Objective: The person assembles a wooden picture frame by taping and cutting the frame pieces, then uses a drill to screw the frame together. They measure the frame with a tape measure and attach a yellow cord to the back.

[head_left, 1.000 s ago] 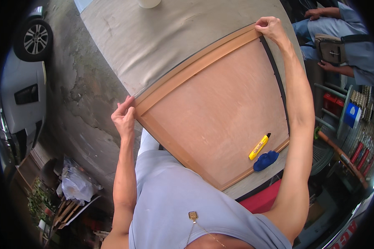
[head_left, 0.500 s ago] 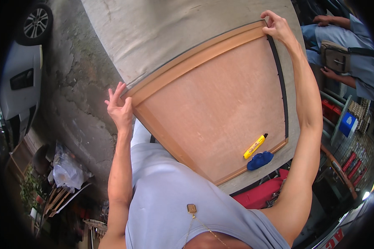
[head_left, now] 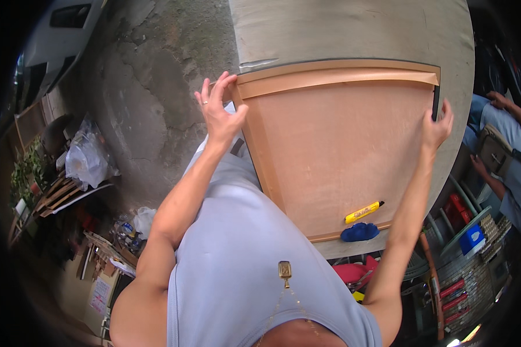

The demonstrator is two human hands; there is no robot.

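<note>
A large flat framed panel [head_left: 336, 144] lies with its pale wooden back upward, partly over the table. Brown strips line its left and near edges. Along the far edge a brown strip [head_left: 341, 79] stands slightly raised, its right end curling off the board. My left hand [head_left: 219, 118] grips the far left corner, thumb and forefinger at the edge, other fingers apart. Thumb and fingers of my right hand [head_left: 436, 132] bracket the right edge, below the dark far corner. Near me on the panel lie a yellow marker with a black tip [head_left: 362, 213] and a crumpled blue cloth [head_left: 360, 232].
The panel rests on a grey-covered table [head_left: 353, 29]. Cracked concrete floor [head_left: 150, 98] stretches left, with a plastic bag [head_left: 90, 156] and wood scraps. Another person's arm [head_left: 487, 176] and bag show at the right, above racks with a blue box [head_left: 472, 239].
My right hand has moved from the far right corner down the right edge. My left hand stays at its corner. The view has turned, and the far strip now looks more raised.
</note>
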